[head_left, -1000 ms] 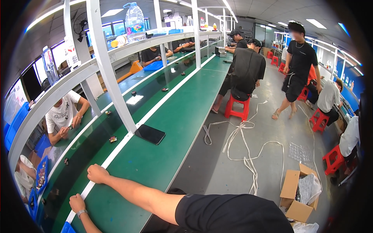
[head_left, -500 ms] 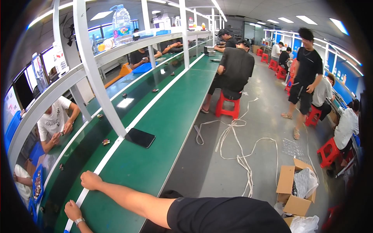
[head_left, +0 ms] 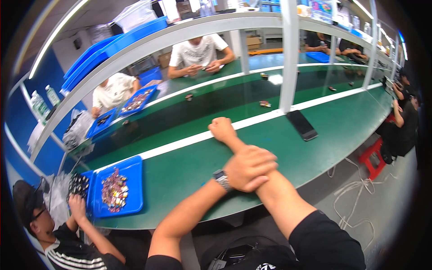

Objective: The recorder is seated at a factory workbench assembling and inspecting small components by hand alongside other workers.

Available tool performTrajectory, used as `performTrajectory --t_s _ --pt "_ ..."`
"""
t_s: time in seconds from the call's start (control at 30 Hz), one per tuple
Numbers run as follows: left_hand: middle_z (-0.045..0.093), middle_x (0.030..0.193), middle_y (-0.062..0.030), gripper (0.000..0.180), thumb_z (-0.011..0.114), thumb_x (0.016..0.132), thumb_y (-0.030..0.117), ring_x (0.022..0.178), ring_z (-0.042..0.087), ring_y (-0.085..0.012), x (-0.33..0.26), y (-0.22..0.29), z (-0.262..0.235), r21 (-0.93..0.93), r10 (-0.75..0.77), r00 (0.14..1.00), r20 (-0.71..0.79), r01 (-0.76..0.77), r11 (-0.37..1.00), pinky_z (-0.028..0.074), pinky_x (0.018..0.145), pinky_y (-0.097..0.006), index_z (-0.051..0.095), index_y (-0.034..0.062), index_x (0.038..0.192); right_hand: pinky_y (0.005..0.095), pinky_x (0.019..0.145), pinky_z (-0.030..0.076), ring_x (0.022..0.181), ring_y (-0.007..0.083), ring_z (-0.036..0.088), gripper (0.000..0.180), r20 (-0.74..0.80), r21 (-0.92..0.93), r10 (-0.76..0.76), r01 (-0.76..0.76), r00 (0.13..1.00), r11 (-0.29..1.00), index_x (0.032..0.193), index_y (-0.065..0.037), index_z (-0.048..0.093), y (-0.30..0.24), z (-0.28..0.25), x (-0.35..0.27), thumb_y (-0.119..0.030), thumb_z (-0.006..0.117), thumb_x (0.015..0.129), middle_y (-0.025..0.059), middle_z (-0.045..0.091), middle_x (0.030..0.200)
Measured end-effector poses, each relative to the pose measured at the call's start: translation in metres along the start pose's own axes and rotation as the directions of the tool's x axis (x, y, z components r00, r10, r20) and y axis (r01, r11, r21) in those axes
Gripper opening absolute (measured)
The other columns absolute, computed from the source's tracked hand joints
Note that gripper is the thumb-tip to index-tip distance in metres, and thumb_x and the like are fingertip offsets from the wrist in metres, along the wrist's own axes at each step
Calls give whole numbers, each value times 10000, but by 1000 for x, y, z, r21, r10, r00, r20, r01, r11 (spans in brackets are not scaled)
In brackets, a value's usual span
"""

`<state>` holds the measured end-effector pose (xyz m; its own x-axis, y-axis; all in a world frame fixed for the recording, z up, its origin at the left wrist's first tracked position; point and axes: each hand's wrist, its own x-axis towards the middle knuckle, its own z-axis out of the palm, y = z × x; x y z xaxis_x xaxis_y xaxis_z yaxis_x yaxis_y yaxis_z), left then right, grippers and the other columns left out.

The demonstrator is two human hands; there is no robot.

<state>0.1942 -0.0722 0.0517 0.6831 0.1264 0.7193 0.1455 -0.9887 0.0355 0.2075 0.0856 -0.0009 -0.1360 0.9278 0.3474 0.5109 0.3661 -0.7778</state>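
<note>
My left hand (head_left: pixel 251 167), with a silver watch (head_left: pixel 221 180) at its wrist, lies across my right forearm (head_left: pixel 281 193), its fingers and thumb wrapped round it. My right hand (head_left: pixel 222 129) is curled into a fist by the white strip (head_left: pixel 189 142) along the green bench (head_left: pixel 180 175); nothing shows in it. To the right of that hand, a black phone (head_left: pixel 302 125) lies flat at the foot of a white post. Beyond the strip, small parts are spread along the dark green belt (head_left: pixel 157 128), one of them a small reddish assembly (head_left: pixel 265 104).
At left, a blue tray (head_left: pixel 138 189) of small metallic parts stands beside a seated co-worker (head_left: pixel 51 225). Two people in white sit across the belt near more blue trays (head_left: pixel 150 92). A white post (head_left: pixel 288 58) and shelf rail rise over the bench. White cords (head_left: pixel 355 193) trail on the floor at right.
My view has swung left, bringing the near blue tray and seated co-worker in. My left hand has moved from the white strip onto my right forearm. My right hand stays in a fist.
</note>
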Motion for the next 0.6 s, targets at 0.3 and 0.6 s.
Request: performTrajectory --t_s 0.3,0.6 --pt "539 1303 -229 573 545 829 386 1140 538 -397 17 65 23 -233 201 979 -18 -199 952 397 984 -536 567 -1 1251 480 600 451 619 390 557 201 -7 33 -4 5 1000 999 624 -9 529 -1 -2 0 -173 569 732 189 582 646" --pt "571 1297 -234 420 473 968 305 1165 584 -376 29 107 20 -82 328 943 55 -323 943 476 965 -472 542 -10 1237 458 838 528 1015 297 626 141 174 -296 -49 99 984 950 873 -157 702 -21 36 -2 -156 639 747 76 670 1010"
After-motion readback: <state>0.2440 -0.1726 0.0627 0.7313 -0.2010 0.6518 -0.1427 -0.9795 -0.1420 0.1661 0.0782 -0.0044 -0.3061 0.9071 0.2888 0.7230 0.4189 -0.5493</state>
